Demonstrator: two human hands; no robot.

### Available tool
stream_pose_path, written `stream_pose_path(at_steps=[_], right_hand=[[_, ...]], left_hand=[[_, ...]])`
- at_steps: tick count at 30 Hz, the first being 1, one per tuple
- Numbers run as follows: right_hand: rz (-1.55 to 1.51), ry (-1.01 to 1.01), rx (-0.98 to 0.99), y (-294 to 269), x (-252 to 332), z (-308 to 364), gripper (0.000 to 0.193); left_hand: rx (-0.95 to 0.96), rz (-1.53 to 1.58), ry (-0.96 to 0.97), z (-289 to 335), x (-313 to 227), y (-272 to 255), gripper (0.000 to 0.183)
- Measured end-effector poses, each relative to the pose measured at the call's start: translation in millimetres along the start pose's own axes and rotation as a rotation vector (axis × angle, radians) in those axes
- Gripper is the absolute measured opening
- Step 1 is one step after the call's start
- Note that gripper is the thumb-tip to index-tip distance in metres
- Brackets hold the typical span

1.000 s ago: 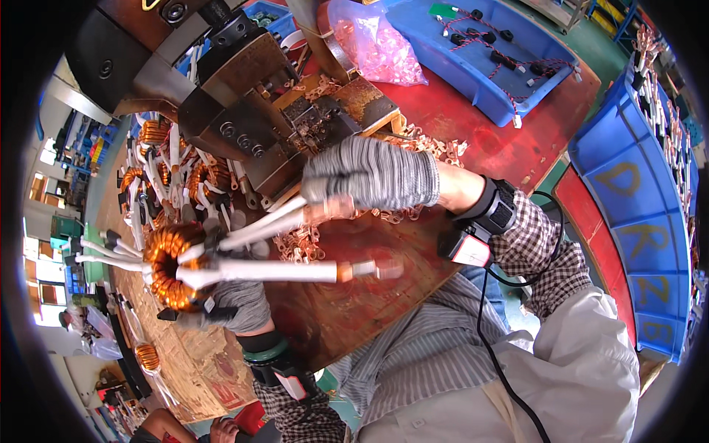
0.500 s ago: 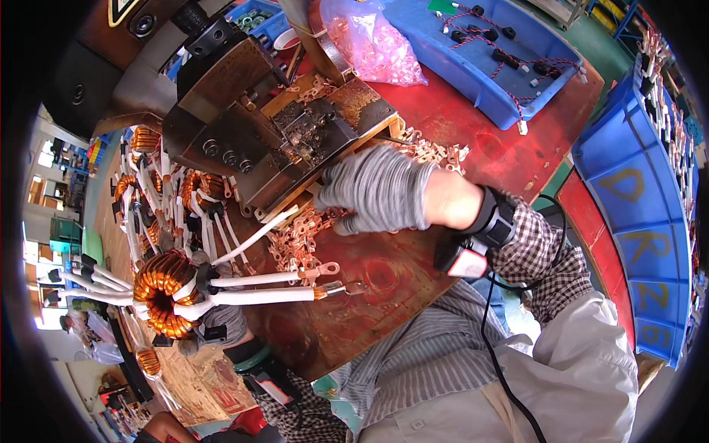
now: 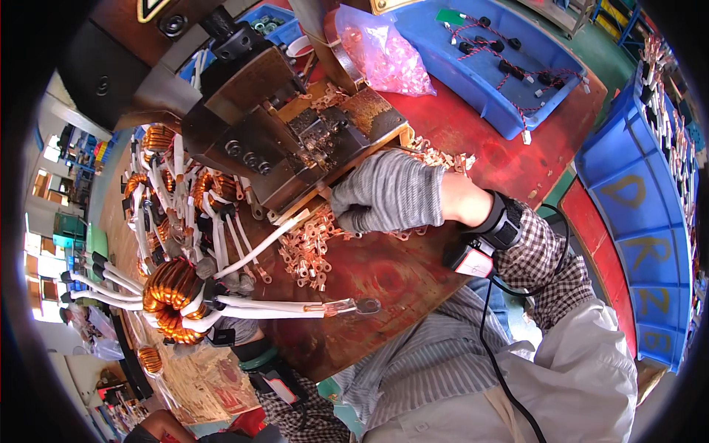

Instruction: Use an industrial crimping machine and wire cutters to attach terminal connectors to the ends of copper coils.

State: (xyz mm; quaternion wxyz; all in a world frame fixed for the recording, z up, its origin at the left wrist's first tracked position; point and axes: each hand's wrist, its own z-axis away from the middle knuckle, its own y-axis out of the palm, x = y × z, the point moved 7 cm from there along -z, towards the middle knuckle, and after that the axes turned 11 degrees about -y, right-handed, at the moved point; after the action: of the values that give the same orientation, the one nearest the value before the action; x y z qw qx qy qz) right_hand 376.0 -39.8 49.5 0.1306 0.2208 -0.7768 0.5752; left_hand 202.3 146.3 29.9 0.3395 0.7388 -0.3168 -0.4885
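Observation:
My left hand (image 3: 240, 330), in a grey knit glove, is closed around a copper-wound ring coil (image 3: 177, 277), partly hidden beneath it. White-sleeved leads (image 3: 269, 306) run right from the coil, nearly side by side, with bare copper and a ring-shaped lug (image 3: 367, 305) at the end. Another white lead (image 3: 262, 244) slants up toward the press. My right hand (image 3: 388, 193), gloved the same way, has its fingers drawn together at the press's front edge, over loose copper lugs (image 3: 310, 244). Its fingertips are turned away, so anything between them is hidden.
A dark, oily press (image 3: 266, 148) stands over the red tabletop (image 3: 413, 273). More wound coils (image 3: 210, 188) lie to its left. Behind are a bag of copper pieces (image 3: 384, 55) and a blue tray (image 3: 487, 111) of wired parts. A blue bin (image 3: 628, 214) stands at right.
The view has shifted slightly. The coil's leads, spread apart before, now lie closer together. My right hand's fingers have drawn further together beside the press.

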Motion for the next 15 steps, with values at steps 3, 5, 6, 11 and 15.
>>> stream_pose_path(at_steps=[3,5,6,11,15], right_hand=[[-0.225,0.01,-0.19,-19.6,1.7,3.1,0.014],[-0.608,0.125,-0.151,-20.4,1.7,4.2,0.012],[-0.796,0.187,-0.13,-19.5,2.0,7.1,0.012],[-0.746,-0.085,-0.234,-45.0,8.7,12.0,0.01],[-0.873,0.14,-0.206,-42.1,-0.3,12.6,0.011]], left_hand=[[0.048,0.0,0.003,-8.9,2.1,13.4,0.063],[0.076,-0.001,0.004,-13.1,5.6,21.5,0.061],[0.093,0.002,0.002,-20.0,7.6,25.9,0.06],[0.161,0.024,-0.018,-25.4,11.3,43.4,0.055],[0.202,0.037,-0.034,-30.2,15.3,52.2,0.051]])
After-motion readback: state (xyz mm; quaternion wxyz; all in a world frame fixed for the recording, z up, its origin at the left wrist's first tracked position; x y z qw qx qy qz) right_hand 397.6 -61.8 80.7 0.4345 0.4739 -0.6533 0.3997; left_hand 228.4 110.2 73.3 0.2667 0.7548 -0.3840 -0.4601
